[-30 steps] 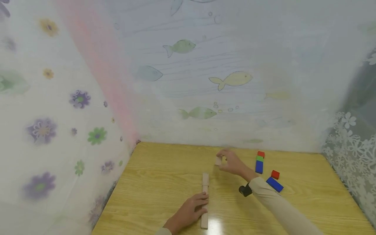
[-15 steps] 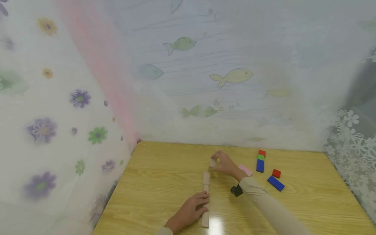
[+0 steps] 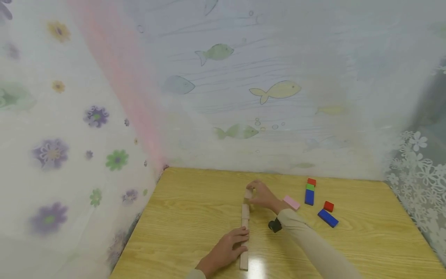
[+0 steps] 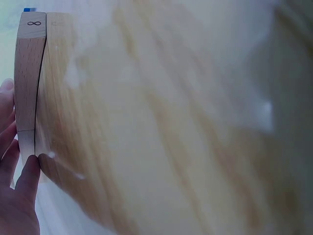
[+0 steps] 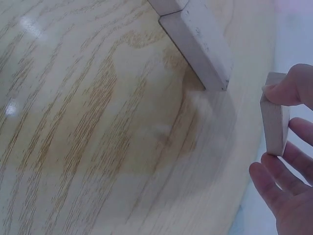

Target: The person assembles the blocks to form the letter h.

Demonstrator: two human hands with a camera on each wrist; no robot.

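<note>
Plain wooden blocks (image 3: 245, 211) lie end to end in a straight row running away from me on the table. Partway along it, my left hand (image 3: 223, 248) lies over the row and holds a block between fingers and thumb, hiding part of it. The left wrist view shows a figure-eight mark on the end of a block (image 4: 32, 25). Just past the row's far end, my right hand (image 3: 263, 197) pinches another plain wooden block (image 5: 275, 120) between thumb and fingers. In the right wrist view it is apart from the row's end block (image 5: 203, 46).
On the right lie a pink block (image 3: 291, 202), a blue block (image 3: 328, 218) and a red block (image 3: 328, 206). Behind them, red, green and blue blocks (image 3: 309, 192) form a short line. Printed curtains (image 3: 278, 155) border the wooden table (image 3: 195, 193) at the back and sides.
My right hand has moved left with its wooden block, toward the far end of the row. The pink block has come into sight from behind the right arm. My left hand stays put.
</note>
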